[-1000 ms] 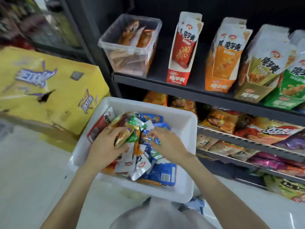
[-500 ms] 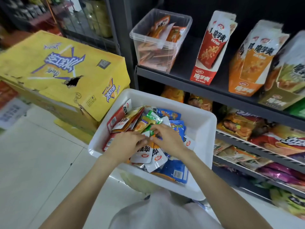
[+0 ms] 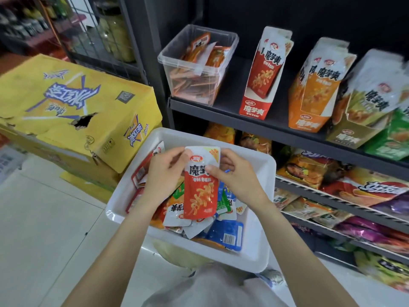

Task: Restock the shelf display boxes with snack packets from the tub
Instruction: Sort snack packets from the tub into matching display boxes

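Note:
A white tub [image 3: 254,251] sits low in front of me, holding several mixed snack packets. Above it I hold up a red and white snack packet [image 3: 200,191]. My left hand [image 3: 164,173] grips its upper left edge, and my right hand [image 3: 234,173] pinches its upper right side, thumb across the front. On the upper shelf stand a red display box [image 3: 254,109], an orange display box [image 3: 309,122] and a gold display box [image 3: 349,134], each with packets upright inside.
A clear plastic bin [image 3: 194,69] of orange packets stands at the shelf's left end. A green box [image 3: 394,140] is at the far right. Yellow cartons [image 3: 66,111] are stacked to the left of the tub. Lower shelves [image 3: 332,202] hold large snack bags.
Both hands were sorting through packets down in the tub; now they have lifted one red packet up out of the pile. The view has shifted left and closer.

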Available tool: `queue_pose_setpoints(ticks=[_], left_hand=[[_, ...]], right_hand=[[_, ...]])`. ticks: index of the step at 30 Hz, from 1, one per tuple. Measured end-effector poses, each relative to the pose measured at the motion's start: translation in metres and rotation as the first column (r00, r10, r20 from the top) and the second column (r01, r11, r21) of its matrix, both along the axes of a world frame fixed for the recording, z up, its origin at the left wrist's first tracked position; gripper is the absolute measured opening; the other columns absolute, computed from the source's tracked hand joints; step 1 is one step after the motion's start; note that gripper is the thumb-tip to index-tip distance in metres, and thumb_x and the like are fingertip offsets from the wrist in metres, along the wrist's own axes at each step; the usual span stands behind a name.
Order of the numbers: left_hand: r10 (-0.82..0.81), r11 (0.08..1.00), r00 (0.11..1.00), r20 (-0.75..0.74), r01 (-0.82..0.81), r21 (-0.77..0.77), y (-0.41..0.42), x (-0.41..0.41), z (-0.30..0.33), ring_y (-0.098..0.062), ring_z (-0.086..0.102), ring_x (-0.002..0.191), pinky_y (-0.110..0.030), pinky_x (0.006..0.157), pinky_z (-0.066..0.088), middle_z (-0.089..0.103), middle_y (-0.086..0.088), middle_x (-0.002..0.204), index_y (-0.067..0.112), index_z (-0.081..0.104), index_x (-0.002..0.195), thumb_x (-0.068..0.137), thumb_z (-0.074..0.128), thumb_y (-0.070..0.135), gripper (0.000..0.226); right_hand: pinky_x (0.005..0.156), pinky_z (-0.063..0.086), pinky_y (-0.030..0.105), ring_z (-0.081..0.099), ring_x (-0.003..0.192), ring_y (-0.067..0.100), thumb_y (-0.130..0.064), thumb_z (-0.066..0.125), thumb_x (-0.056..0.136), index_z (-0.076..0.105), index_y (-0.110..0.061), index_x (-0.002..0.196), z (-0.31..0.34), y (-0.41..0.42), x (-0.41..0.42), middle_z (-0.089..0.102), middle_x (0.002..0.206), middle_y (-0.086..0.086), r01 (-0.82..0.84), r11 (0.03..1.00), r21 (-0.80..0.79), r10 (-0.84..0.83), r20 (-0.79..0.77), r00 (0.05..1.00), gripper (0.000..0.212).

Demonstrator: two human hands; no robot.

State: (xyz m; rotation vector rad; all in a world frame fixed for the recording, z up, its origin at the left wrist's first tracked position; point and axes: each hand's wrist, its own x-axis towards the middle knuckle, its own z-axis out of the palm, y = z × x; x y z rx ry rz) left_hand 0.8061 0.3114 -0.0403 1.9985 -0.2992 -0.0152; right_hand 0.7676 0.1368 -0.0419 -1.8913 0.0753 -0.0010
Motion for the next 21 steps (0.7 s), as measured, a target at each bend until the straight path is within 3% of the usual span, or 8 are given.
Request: queue_pose_setpoints(ticks=[2, 5, 8, 10, 14, 17, 19, 21], left_hand=[[-0.070, 0.997, 0.997, 0.018, 0.070, -0.008, -0.012, -0.003, 0.003, 0.000, 0.066, 0.077, -0.017, 0.066, 0.054, 0.069, 0.014, 0.083, 0.024, 0.067, 0.094, 0.092, 0.058, 0.026, 0.010], [-0.107, 0.993, 0.994, 0.006, 0.107, -0.052, -0.026, 0.000, 0.003, 0.002, 0.066, 0.078, -0.013, 0.070, 0.052, 0.069, 0.017, 0.085, 0.036, 0.061, 0.097, 0.081, 0.071, 0.026, 0.021], [-0.159, 0.987, 0.987, 0.004, 0.159, -0.022, -0.036, 0.011, 0.007, 0.003, 0.064, 0.083, -0.011, 0.074, 0.050, 0.068, 0.019, 0.088, 0.037, 0.060, 0.106, 0.081, 0.073, 0.023, 0.032], [-0.162, 0.987, 0.984, 0.074, 0.162, -0.003, -0.045, 0.027, 0.014, 0.002, 0.063, 0.086, -0.010, 0.076, 0.048, 0.068, 0.017, 0.090, 0.027, 0.063, 0.112, 0.085, 0.069, 0.020, 0.028], [-0.119, 0.991, 0.971, 0.209, 0.127, -0.029, -0.070, 0.076, 0.028, 0.003, 0.062, 0.087, -0.009, 0.079, 0.048, 0.068, 0.009, 0.097, 0.016, 0.064, 0.116, 0.089, 0.064, 0.015, 0.027], [-0.112, 0.993, 0.964, 0.241, 0.118, -0.010, -0.094, 0.109, 0.030, -0.001, 0.061, 0.090, -0.011, 0.079, 0.050, 0.066, 0.004, 0.107, 0.014, 0.061, 0.121, 0.090, 0.063, 0.018, 0.032], [-0.118, 0.993, 0.969, 0.218, 0.116, 0.020, -0.112, 0.123, 0.028, -0.006, 0.061, 0.094, -0.021, 0.083, 0.052, 0.064, 0.001, 0.114, 0.015, 0.056, 0.128, 0.090, 0.063, 0.024, 0.040], [-0.133, 0.988, 0.972, 0.191, 0.116, 0.099, -0.128, 0.133, 0.025, -0.008, 0.060, 0.097, -0.022, 0.085, 0.049, 0.060, -0.001, 0.122, 0.015, 0.049, 0.135, 0.090, 0.062, 0.029, 0.049]], right_hand=[[0.074, 0.054, 0.024, 0.065, 0.084, 0.004, -0.033, 0.070, 0.084, 0.059, -0.026, 0.102, 0.006, -0.005, -0.001, 0.069, 0.093, -0.010, -0.011, 0.998, -0.055, 0.013, 0.031, 0.999, 0.023], [0.069, 0.054, 0.032, 0.064, 0.079, 0.006, -0.034, 0.067, 0.085, 0.056, -0.034, 0.085, 0.017, -0.018, -0.001, 0.065, 0.081, -0.014, 0.038, 0.981, -0.188, -0.015, 0.122, 0.992, 0.012], [0.057, 0.051, 0.022, 0.064, 0.072, 0.000, -0.029, 0.065, 0.088, 0.057, -0.022, 0.087, 0.036, -0.044, 0.002, 0.063, 0.078, -0.016, 0.218, 0.961, -0.169, -0.177, 0.228, 0.957, 0.011], [0.050, 0.045, 0.013, 0.062, 0.061, -0.001, -0.023, 0.065, 0.090, 0.057, -0.015, 0.090, 0.052, -0.068, 0.004, 0.063, 0.078, -0.014, 0.407, 0.911, -0.061, -0.368, 0.324, 0.872, 0.011], [0.055, 0.050, 0.018, 0.061, 0.058, -0.006, -0.024, 0.062, 0.093, 0.057, -0.013, 0.098, 0.086, -0.111, 0.024, 0.061, 0.082, -0.008, 0.635, 0.772, 0.017, -0.563, 0.481, 0.672, 0.013], [0.057, 0.047, 0.018, 0.064, 0.068, 0.008, -0.032, 0.060, 0.093, 0.056, -0.021, 0.094, 0.112, -0.132, 0.057, 0.063, 0.085, -0.004, 0.688, 0.725, -0.035, -0.534, 0.601, 0.594, 0.012], [0.059, 0.050, 0.028, 0.060, 0.070, 0.009, -0.033, 0.058, 0.093, 0.056, -0.019, 0.094, 0.128, -0.139, 0.087, 0.058, 0.078, -0.015, 0.684, 0.720, -0.115, -0.457, 0.662, 0.593, 0.014], [0.064, 0.048, 0.031, 0.055, 0.069, 0.007, -0.032, 0.056, 0.093, 0.060, -0.014, 0.099, 0.139, -0.146, 0.118, 0.059, 0.078, -0.014, 0.688, 0.676, -0.264, -0.370, 0.685, 0.628, 0.019]])
